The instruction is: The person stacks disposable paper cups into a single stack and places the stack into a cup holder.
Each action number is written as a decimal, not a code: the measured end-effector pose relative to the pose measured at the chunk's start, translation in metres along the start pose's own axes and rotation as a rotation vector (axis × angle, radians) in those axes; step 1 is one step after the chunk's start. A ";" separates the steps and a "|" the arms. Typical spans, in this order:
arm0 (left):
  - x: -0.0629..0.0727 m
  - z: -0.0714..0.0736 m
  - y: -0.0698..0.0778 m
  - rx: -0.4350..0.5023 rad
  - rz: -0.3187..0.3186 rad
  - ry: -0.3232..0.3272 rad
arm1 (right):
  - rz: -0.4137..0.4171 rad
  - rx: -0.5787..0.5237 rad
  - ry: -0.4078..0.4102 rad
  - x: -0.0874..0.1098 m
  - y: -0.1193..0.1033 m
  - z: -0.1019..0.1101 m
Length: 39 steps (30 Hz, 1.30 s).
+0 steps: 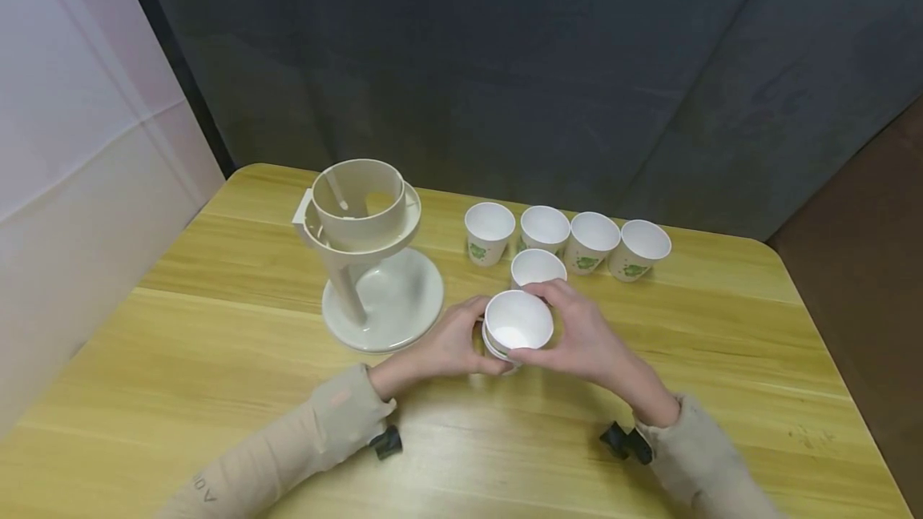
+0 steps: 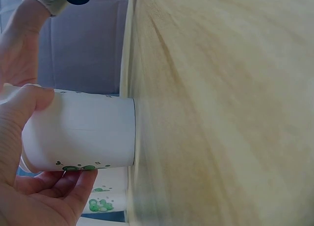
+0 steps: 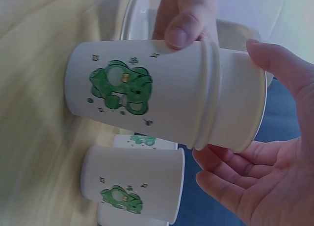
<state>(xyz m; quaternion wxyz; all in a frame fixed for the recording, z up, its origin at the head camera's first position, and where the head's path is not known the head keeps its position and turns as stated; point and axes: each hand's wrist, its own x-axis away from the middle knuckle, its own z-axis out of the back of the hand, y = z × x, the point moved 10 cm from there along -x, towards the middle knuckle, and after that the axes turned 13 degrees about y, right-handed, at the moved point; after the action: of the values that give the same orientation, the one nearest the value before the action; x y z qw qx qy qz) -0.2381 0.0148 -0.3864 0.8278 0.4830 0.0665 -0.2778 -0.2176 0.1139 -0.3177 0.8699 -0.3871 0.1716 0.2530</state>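
1. Cream stand (image 1: 364,232): at the left of the tabletop (image 1: 216,343), a ringed holder above a round base; neither hand touches it.
2. Left hand (image 1: 457,339): to the right of the stand. Its grip curls round the stack, thumb on one side and fingers on the other, spread only as wide as the cup wall. It is the hand nearer the stack's lower part.
3. Stack (image 3: 132,91): between the two hands, roughly upright, green print on its wall. Two rolled rims show close together, so I judge two nested cups. Its base appears to rest on the tabletop.
4. Upper cup (image 1: 517,323): seated in the stack's mouth, with its upper part standing proud of the rims. Key relation, in my judgement: its long axis runs nearly in line with the stack's, so movement between them would be along that axis.
5. Loose cup (image 1: 538,267): just beyond the upper cup, standing mouth up.
6. Row of cups (image 1: 581,243): four, mouths up, along the rear behind the loose cup.
7. Right hand (image 1: 587,335): right of the upper cup and nearer to it. Its grip pinches that cup, thumb at the rim on the near side, fingers across the mouth's width on the far side; exact contact of every fingertip cannot be told.
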 end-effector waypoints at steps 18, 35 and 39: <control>-0.001 -0.001 0.000 0.017 0.011 -0.014 | 0.005 0.014 -0.021 0.007 0.006 -0.010; 0.000 -0.001 0.001 0.037 0.006 -0.017 | -0.008 0.004 -0.052 0.009 0.009 -0.015; 0.000 -0.001 0.001 0.033 0.006 -0.017 | 0.010 0.019 -0.058 0.009 0.007 -0.014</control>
<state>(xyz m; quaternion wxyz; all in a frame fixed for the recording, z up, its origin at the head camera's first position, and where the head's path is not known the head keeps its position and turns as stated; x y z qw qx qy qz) -0.2372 0.0162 -0.3859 0.8211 0.4943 0.0534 -0.2805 -0.2152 0.1099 -0.3352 0.8769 -0.3704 0.1508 0.2666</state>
